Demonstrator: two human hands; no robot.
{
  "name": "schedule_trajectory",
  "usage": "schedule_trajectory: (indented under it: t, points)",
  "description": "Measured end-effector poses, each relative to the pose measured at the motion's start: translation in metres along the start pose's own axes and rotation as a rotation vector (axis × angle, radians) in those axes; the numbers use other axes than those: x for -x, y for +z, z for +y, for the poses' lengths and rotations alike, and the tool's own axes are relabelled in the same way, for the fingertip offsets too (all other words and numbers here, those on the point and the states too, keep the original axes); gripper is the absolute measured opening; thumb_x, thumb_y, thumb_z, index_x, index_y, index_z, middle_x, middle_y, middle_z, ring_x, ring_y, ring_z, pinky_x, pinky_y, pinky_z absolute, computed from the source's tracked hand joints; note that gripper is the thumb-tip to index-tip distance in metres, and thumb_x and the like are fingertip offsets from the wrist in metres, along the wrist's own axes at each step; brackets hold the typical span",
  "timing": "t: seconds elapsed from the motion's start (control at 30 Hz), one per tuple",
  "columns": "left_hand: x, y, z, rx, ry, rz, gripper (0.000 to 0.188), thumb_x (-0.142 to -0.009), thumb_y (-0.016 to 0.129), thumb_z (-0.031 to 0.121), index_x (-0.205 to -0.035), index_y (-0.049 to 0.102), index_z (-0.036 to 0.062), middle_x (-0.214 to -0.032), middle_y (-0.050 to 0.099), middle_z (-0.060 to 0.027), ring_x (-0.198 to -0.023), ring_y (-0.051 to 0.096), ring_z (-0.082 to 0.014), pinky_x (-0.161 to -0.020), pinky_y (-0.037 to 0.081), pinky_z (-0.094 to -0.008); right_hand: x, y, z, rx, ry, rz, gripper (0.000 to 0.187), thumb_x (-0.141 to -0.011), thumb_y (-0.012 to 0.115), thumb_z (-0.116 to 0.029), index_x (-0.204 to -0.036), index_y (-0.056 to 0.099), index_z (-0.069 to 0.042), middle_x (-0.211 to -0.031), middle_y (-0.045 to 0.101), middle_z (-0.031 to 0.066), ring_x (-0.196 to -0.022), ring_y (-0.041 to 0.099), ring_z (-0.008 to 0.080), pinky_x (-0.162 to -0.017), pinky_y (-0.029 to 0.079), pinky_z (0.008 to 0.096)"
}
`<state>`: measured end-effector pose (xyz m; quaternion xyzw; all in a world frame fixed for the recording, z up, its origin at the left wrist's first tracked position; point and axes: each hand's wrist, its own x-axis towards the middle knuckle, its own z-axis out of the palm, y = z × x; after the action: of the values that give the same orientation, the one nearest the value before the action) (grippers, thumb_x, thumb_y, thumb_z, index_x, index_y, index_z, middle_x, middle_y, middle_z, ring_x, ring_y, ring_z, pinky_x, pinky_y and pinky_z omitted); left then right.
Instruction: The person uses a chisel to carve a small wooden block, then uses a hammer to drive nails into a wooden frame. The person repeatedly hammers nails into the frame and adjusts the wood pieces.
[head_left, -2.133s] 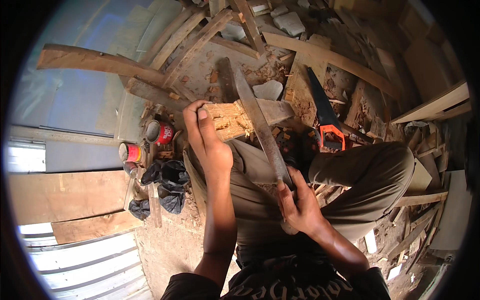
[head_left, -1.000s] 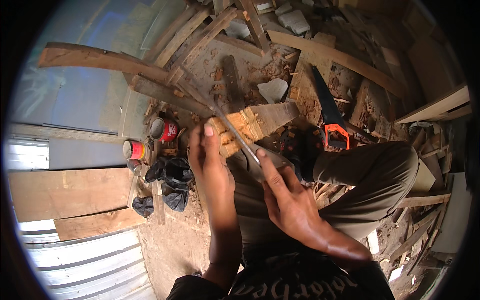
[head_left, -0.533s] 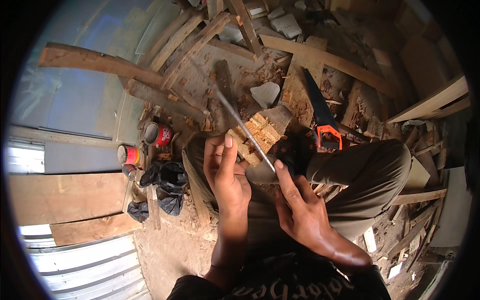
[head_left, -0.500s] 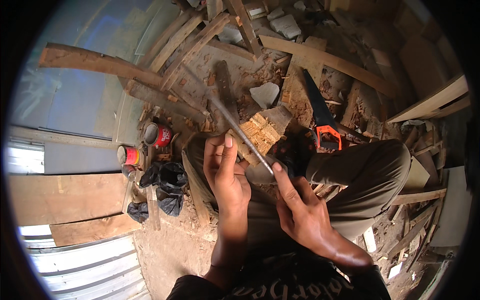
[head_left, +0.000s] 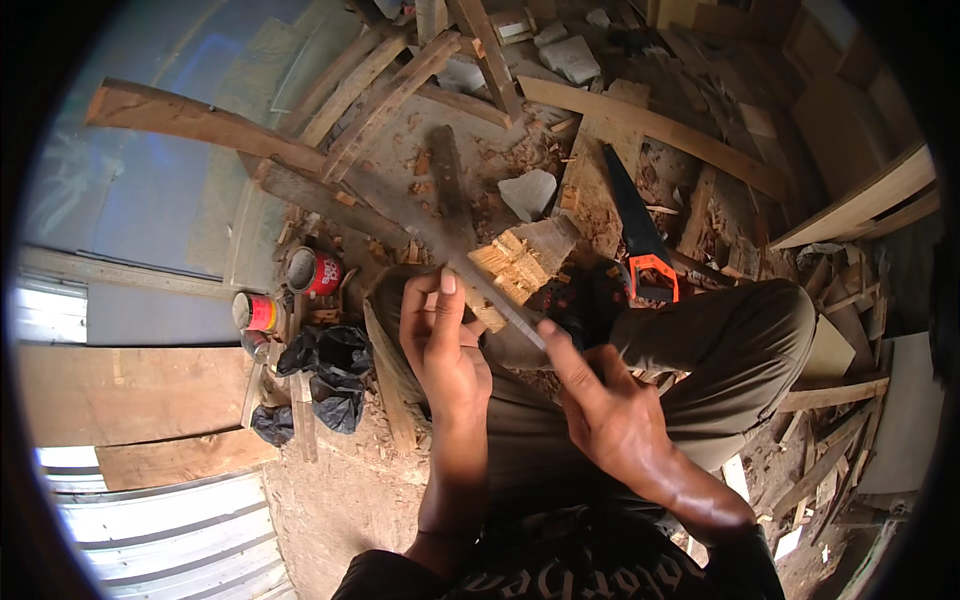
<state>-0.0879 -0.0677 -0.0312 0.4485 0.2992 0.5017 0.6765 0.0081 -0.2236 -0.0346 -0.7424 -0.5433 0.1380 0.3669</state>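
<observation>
A long, thin grey metal strip (head_left: 508, 309) slants up and to the left between my hands; its far part is smeared by motion, and its exact kind does not show. My right hand (head_left: 622, 418) grips its near end, index finger stretched along it. My left hand (head_left: 447, 355) is upright with thumb raised and fingers curled, its fingertips close beside the strip. What these fingers hold, if anything, is hidden. Beyond the strip is a wood block (head_left: 522, 268) with a rough, chipped yellow face, near my shoe.
A handsaw (head_left: 636, 222) with an orange handle lies right of the block. Two paint cans (head_left: 316, 271) and a black plastic bag (head_left: 328, 362) are at left. Boards (head_left: 655, 130), stones (head_left: 528, 194) and wood chips litter the floor; corrugated metal (head_left: 180, 530) is lower left.
The strip has shifted slightly and its far part is more blurred. My left hand has moved a little left; my right hand stays nearly in place, still gripping the strip.
</observation>
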Motion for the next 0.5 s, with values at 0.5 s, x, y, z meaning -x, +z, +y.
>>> schedule_trajectory:
  t: [0.5]
  points:
    - [0.003,0.003,-0.001,-0.045,0.004,0.046,0.017,-0.095,0.063,0.019,-0.097,0.056,0.0036,-0.093,0.06,-0.0039,-0.083,0.06,-0.0076,-0.068,0.057,-0.0239,0.004,0.01,-0.003,-0.135,-0.014,0.067,0.07,-0.081,0.064,0.006,-0.146,0.041,-0.008,-0.078,0.056,0.0153,-0.058,0.058,0.0317,-0.054,0.049,0.0419]
